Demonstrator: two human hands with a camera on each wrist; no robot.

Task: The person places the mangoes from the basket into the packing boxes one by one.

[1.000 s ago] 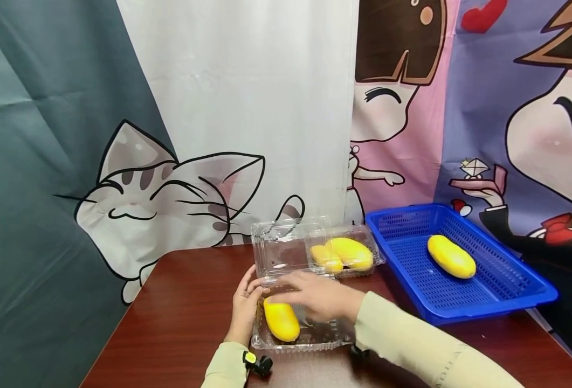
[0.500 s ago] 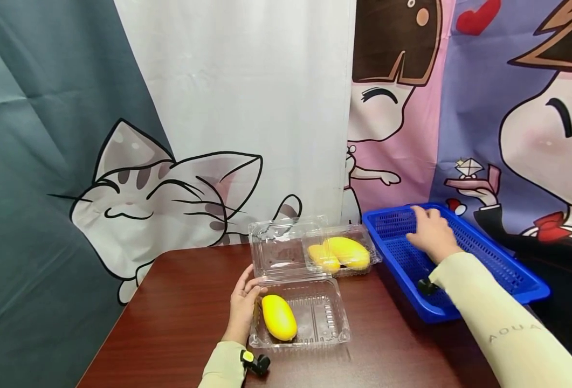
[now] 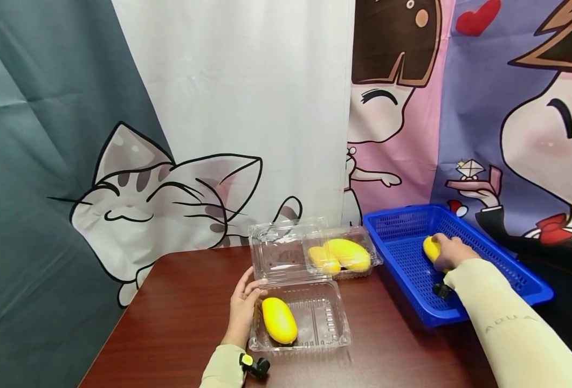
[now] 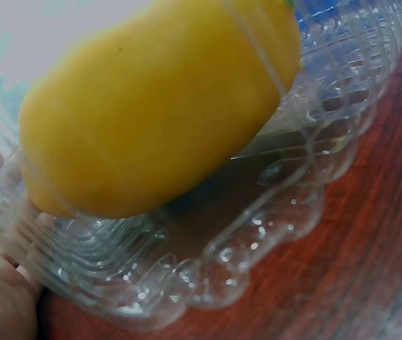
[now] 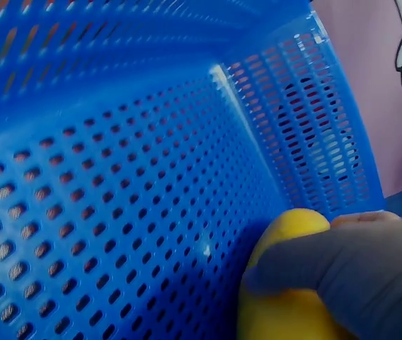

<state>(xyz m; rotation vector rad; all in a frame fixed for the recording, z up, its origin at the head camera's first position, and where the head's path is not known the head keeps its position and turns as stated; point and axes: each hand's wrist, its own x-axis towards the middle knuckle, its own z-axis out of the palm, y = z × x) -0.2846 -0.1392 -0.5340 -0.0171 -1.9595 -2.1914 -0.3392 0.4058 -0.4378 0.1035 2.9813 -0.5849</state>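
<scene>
My right hand (image 3: 453, 252) wraps the smooth yellow oblong fruit (image 3: 432, 248) in the blue perforated plastic basket (image 3: 509, 272), at three o'clock. I'd lift it straight, clearing the rim. My left hand (image 3: 243, 308), apparently flat-fingered, steadies the clear plastic clamshell tray (image 3: 325, 317).

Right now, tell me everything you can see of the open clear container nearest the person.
The open clear container is a thin, see-through plastic clamshell with ribbed walls and a scalloped rim. Its tray sits flat on the brown table; its hinged lid stands raised behind it. One yellow mango lies in the tray's left half, and the right half is bare. The left hand rests against its left edge, fingers at the hinge corner.
</scene>
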